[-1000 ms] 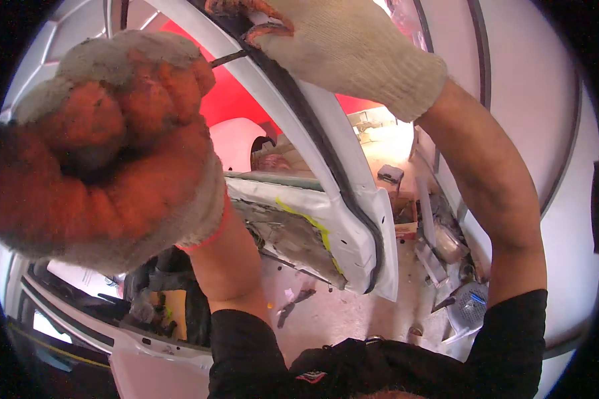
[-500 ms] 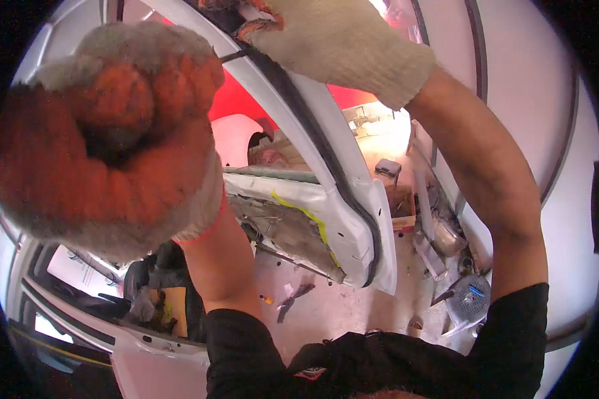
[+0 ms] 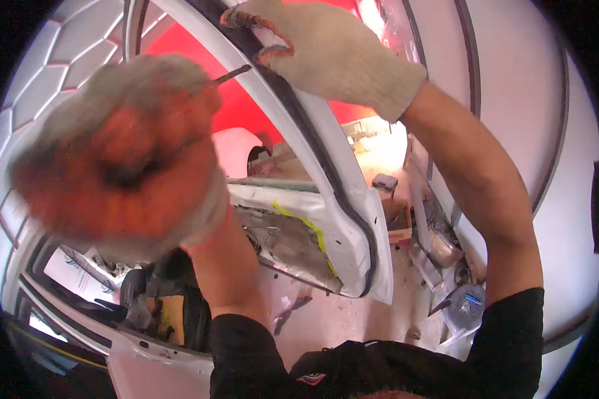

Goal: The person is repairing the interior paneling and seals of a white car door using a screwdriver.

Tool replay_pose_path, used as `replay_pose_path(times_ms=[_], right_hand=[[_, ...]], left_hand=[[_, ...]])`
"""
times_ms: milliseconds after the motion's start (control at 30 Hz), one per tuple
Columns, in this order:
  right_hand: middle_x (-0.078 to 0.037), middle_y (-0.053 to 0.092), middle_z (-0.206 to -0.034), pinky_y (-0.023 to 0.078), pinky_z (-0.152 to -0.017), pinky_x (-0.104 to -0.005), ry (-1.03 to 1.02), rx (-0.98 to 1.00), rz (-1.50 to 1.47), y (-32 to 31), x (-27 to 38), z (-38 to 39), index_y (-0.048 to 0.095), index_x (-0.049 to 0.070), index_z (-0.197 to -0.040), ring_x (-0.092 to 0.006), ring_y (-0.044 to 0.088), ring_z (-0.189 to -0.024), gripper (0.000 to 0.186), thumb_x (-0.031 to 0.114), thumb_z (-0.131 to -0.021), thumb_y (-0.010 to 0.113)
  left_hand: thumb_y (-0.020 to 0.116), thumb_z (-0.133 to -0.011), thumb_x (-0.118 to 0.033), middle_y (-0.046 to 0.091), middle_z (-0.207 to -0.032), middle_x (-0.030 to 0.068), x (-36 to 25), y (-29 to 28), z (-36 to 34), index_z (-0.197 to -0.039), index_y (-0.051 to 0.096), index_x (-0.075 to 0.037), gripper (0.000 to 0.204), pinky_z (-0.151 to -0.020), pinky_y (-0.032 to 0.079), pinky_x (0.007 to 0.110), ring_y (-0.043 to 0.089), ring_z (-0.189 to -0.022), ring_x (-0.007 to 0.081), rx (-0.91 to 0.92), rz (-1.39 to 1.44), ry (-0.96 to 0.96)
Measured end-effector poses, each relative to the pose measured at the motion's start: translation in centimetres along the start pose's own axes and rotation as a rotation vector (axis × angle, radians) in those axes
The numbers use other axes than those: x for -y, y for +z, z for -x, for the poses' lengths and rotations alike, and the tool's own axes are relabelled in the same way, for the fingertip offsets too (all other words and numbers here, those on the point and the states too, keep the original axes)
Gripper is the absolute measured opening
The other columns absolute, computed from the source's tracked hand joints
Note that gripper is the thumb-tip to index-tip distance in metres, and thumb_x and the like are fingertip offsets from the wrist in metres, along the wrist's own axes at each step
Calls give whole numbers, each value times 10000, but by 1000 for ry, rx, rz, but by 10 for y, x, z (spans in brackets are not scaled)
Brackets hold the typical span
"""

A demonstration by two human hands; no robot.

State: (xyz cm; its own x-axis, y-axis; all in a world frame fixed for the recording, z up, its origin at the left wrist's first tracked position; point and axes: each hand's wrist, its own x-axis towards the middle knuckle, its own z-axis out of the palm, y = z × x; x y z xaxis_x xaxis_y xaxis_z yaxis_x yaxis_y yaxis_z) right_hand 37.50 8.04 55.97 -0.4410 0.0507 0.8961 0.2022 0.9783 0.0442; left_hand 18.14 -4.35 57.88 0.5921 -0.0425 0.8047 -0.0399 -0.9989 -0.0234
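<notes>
My left hand [image 3: 123, 156], gloved in grey with a worn orange palm side, was curled up tight round a tool; the handle was hidden in the fist, and only its thin dark shaft [image 3: 231, 74] stuck out toward the right. The glove was blurred. The shaft's tip lined up over the white window frame [image 3: 263, 100] of a car door; I can't tell if it touched.

My right hand [image 3: 336, 53], in a cream glove with orange finger faces, was up at the top of that frame, fingertips at the black seal [image 3: 316, 143]. Thumb and fingers sat apart with something whitish between; can't tell whether I was pinching the seal or only pressing on it.

Seal ran down along the frame and on round the edge of the door [image 3: 353, 243]. Door's inner side had a big opening edged with a yellow-green line [image 3: 304, 223].

Behind the frame: a red surface [image 3: 236, 106] and a pale panel with a dark arch. Lower left: a car interior with black seats. Lower right on the floor: a grey perforated stool [image 3: 460, 312] with a blue item on top, near an open carton [image 3: 399, 226].
</notes>
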Motion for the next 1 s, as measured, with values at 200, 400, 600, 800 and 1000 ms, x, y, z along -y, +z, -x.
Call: replay_pose_path(times_ms=[200,400,600,800,1000], right_hand=[[-204,718,-1083,585,-861,-439,380,168,64,-20,29,1,550,31,-1374,-330,723,-939,434,157,-964,615],[-197,729,-1054,591,-853,-436,169,62,153,-16,28,8,572,36,-1360,-330,728,-945,433,159,-949,635],[-211,728,-1022,584,-844,-438,220,52,62,-3,3,-3,600,38,-1314,-348,726,-929,399,168,-940,650],[-206,724,-978,571,-816,-443,75,-15,-32,-1,-10,-1,615,42,-1268,-358,721,-907,356,213,-958,647],[-194,723,-951,561,-786,-452,168,-6,-36,-8,6,0,624,42,-1204,-357,719,-871,301,237,-974,627]], left_hand=[[500,-854,-345,205,-583,-12,10,-7,-11,-578,230,-200,413,-600,206,388,217,-568,177,-70,167,163],[465,-920,-411,223,-580,2,17,-17,-17,-576,253,-186,462,-602,236,406,270,-588,196,-252,346,6],[413,-990,-441,243,-580,-7,40,-15,-20,-586,291,-178,497,-553,212,399,229,-534,185,-98,362,92],[441,-968,-356,265,-589,-14,44,18,-35,-618,311,-168,418,-527,227,394,251,-537,178,-594,-50,115],[455,-979,-380,304,-613,5,40,-8,-15,-646,355,-162,411,-550,302,408,309,-570,186,-429,89,5]])
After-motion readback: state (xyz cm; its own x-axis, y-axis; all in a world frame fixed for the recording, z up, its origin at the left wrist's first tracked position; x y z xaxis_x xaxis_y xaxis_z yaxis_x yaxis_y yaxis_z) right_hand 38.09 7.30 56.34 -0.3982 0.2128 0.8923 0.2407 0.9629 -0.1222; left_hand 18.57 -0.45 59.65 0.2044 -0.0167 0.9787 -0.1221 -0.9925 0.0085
